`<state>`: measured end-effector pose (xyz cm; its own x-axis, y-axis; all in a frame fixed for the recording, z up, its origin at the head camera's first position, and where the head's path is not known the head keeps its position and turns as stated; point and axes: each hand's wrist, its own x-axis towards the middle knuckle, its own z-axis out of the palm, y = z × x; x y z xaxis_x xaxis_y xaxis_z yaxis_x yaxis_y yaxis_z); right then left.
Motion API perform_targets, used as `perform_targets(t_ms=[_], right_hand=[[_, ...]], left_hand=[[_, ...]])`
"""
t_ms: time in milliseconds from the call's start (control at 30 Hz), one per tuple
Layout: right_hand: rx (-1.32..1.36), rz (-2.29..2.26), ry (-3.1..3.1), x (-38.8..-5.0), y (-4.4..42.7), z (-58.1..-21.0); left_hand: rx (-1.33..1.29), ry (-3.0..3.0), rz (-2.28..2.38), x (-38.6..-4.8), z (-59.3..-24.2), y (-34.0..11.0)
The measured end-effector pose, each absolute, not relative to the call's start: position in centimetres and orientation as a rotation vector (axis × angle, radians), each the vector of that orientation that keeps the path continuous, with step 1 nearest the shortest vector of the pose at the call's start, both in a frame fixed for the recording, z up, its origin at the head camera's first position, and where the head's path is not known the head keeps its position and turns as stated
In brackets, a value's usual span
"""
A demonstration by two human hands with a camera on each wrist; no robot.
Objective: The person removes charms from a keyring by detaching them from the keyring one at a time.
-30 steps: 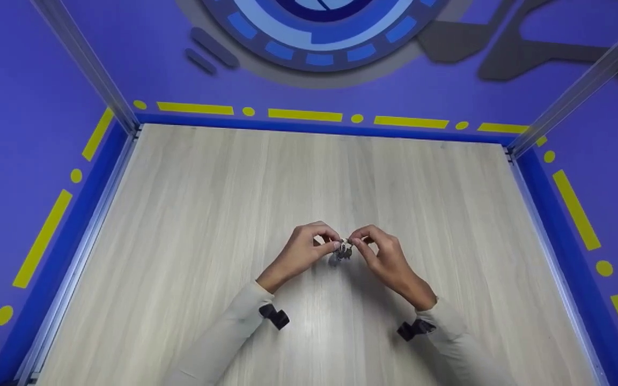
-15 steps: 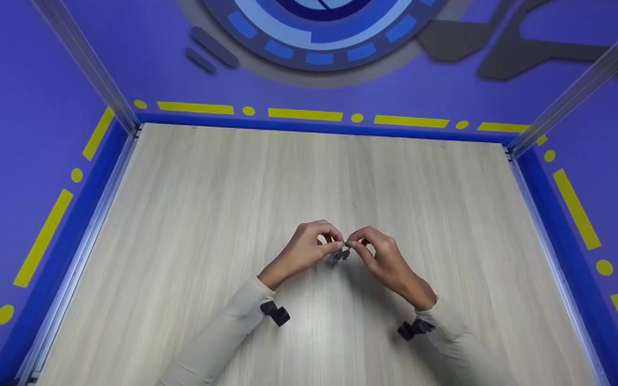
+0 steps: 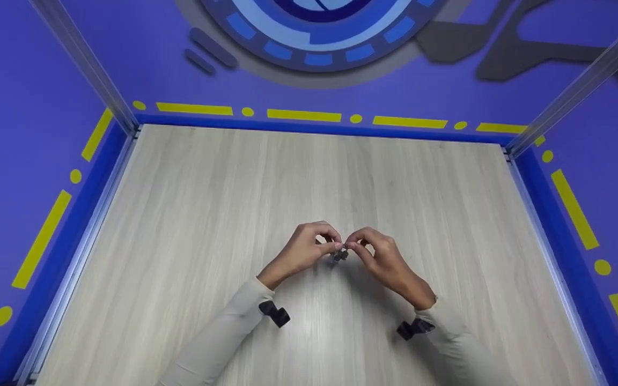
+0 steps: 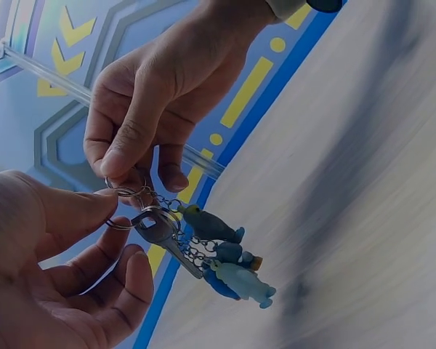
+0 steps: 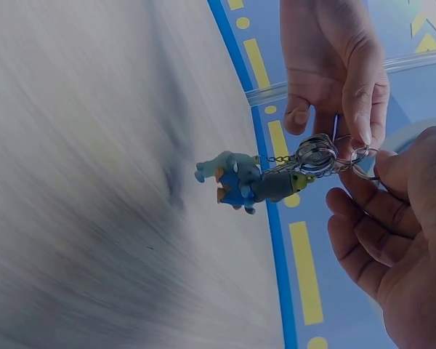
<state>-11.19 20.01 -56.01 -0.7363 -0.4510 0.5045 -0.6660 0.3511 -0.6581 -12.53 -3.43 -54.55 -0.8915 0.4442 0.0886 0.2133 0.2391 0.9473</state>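
Note:
Both hands meet over the table, raised, with a bunch of metal key rings (image 5: 316, 153) between their fingertips. My left hand (image 3: 306, 246) pinches one ring between thumb and forefinger. A ring on the opposite side is pinched by my right hand (image 3: 384, 260). From the rings hang a silver key (image 4: 158, 231) and short chains with several small figurine charms. These include a dark grey-blue figurine (image 4: 209, 224) with a yellow top and a pale blue-green figurine (image 4: 243, 282). Fingers partly cover the rings, so how they link cannot be told.
A pale wood-grain table (image 3: 223, 193) lies under the hands. Blue walls with yellow markings enclose its back and sides, and metal rails (image 3: 556, 268) run along the side edges. A small black camera (image 3: 276, 314) sits on each wrist.
The fingertips of both hands have drawn closer together than a second ago, hiding more of the rings. The charms have shifted slightly below them.

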Motion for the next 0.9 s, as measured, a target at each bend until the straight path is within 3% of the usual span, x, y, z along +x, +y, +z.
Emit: perform_targets(t_ms=[900], right_hand=[[0.819, 1.577, -2.393, -11.06, 20.14, -55.81]], left_hand=[[0.551, 2.174, 1.918, -12.45, -55.21, -4.23]])
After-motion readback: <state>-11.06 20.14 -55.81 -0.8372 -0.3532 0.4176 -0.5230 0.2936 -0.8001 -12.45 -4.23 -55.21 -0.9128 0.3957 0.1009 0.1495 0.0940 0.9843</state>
